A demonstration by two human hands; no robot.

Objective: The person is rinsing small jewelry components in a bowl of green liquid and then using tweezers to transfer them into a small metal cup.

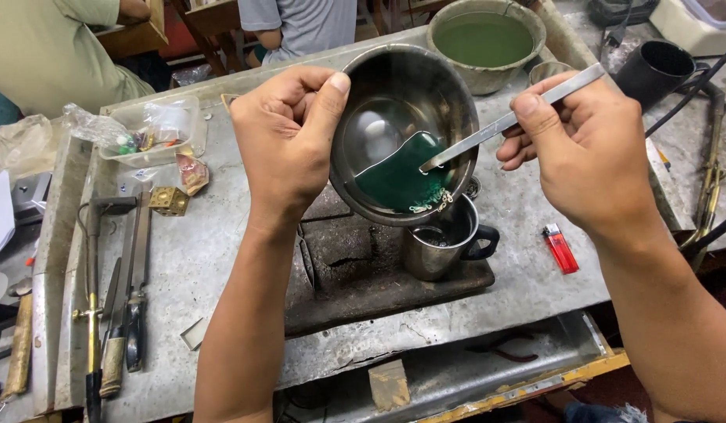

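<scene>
Red lighter (pixel 561 249); brass cube (pixel 169 200); green-filled bowl (pixel 486 39) (far edge).

left hand (pixel 288 137): tilts steel bowl (pixel 402 133) over mug (pixel 441 239) | right hand (pixel 586 153): tweezers (pixel 512 117) in green liquid (pixel 398 180)

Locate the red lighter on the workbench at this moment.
In the head view, the red lighter lies flat on the metal bench, right of the steel mug, just below the right hand.

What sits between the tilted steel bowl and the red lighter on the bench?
In the head view, a steel mug with a black handle stands between the tilted steel bowl and the red lighter, directly under the bowl's lowered rim.
</scene>
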